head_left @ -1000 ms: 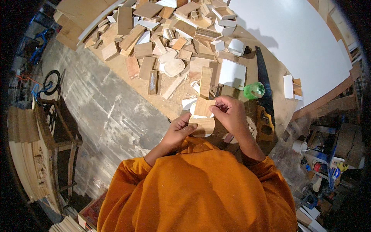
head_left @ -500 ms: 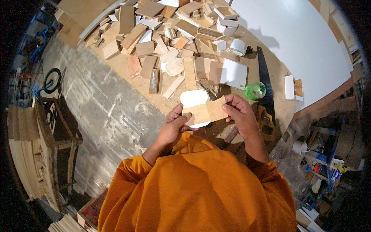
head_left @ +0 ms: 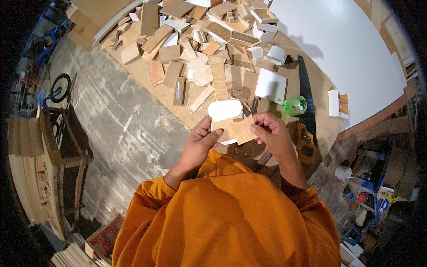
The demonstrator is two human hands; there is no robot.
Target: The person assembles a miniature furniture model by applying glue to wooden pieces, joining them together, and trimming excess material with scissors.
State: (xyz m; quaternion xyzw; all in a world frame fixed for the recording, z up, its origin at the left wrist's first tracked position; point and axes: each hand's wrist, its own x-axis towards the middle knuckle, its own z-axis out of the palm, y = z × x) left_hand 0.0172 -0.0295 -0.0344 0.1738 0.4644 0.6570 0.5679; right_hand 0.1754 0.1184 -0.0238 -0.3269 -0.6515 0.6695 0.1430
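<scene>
My left hand [head_left: 199, 140] pinches a thin pale wood piece [head_left: 223, 129] between thumb and fingers. A white piece with rounded corners [head_left: 225, 109] lies against it, its lower edge also showing below; whether the two are joined I cannot tell. My right hand [head_left: 275, 137] grips a second thin wood piece [head_left: 243, 130] by its right end, and its left part overlaps the first. Just beyond the white piece stretches a long wood strip [head_left: 219, 79]. A dark wooden handle [head_left: 265, 157] shows partly beside my right wrist.
Many wood offcuts [head_left: 170, 54] heap over the far part of the worktable. To the right are a green clear plastic container [head_left: 295, 106], a handsaw [head_left: 306, 86] with a yellowish handle, a white cup [head_left: 276, 55] and a large white panel [head_left: 344, 49]. A wooden frame [head_left: 66, 155] stands at left.
My right hand has moved slightly left, bringing its wood piece further over the one in my left hand. The left hand stays nearly in place. The whole view has shifted a little.
</scene>
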